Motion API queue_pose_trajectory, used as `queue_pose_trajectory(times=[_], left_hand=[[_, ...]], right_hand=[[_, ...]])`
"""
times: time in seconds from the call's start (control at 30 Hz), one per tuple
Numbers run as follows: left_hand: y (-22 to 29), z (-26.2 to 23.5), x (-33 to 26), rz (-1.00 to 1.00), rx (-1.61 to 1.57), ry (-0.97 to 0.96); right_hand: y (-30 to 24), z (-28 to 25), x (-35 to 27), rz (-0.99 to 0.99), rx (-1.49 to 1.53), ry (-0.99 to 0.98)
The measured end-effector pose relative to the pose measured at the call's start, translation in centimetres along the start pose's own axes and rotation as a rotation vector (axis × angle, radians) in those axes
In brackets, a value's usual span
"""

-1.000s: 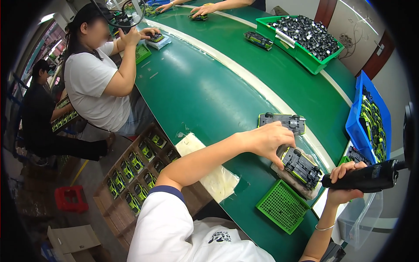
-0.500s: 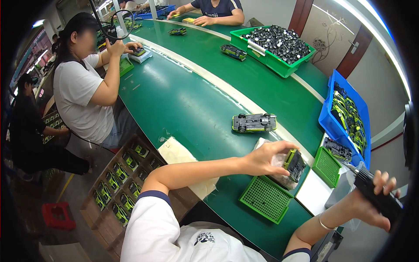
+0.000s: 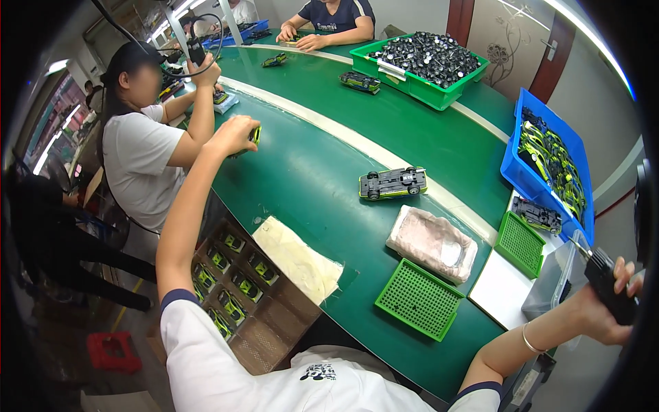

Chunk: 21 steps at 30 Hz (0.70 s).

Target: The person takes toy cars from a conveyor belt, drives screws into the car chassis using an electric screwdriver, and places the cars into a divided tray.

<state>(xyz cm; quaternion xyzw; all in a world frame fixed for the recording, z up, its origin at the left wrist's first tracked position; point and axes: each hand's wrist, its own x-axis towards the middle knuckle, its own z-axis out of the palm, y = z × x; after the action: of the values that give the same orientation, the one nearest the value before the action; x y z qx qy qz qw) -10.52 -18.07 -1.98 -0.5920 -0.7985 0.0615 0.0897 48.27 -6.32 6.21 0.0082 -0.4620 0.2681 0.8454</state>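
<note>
Left hand (image 3: 237, 135): Pinched a lime-green and black plastic toy car (image 3: 255, 136) between thumb and fingers, left of centre, upper half of frame.
Right hand (image 3: 611, 316): Was wrapped round a black cylindrical power screwdriver (image 3: 603, 280), right edge of frame.
Upturned black-and-green toy car (image 3: 392, 184): Lay wheels-up, right of centre.
Pale pink wrapped rectangular pad (image 3: 427, 242): Lay just below, near a green perforated plastic tray (image 3: 419, 300).

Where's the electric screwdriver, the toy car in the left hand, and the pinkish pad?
Electric screwdriver (image 3: 605, 280), head view: its black body.
Toy car (image 3: 255, 136), head view: its visible yellow-green part.
Pinkish pad (image 3: 430, 242), head view: middle of its top.
</note>
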Motion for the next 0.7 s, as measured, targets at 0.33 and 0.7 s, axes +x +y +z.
queue_pose_trajectory(times=[0.33,0.7], left_hand=[[11.3,1.1,10.1,0.38,-0.494,0.112],[21.6,3.5,13.6,0.529,-0.38,-0.006]], right_hand=[[1.4,2.2,-1.2,0.06,-0.06,0.142],[1.4,1.1,-1.0,0.079,-0.059,0.094]])
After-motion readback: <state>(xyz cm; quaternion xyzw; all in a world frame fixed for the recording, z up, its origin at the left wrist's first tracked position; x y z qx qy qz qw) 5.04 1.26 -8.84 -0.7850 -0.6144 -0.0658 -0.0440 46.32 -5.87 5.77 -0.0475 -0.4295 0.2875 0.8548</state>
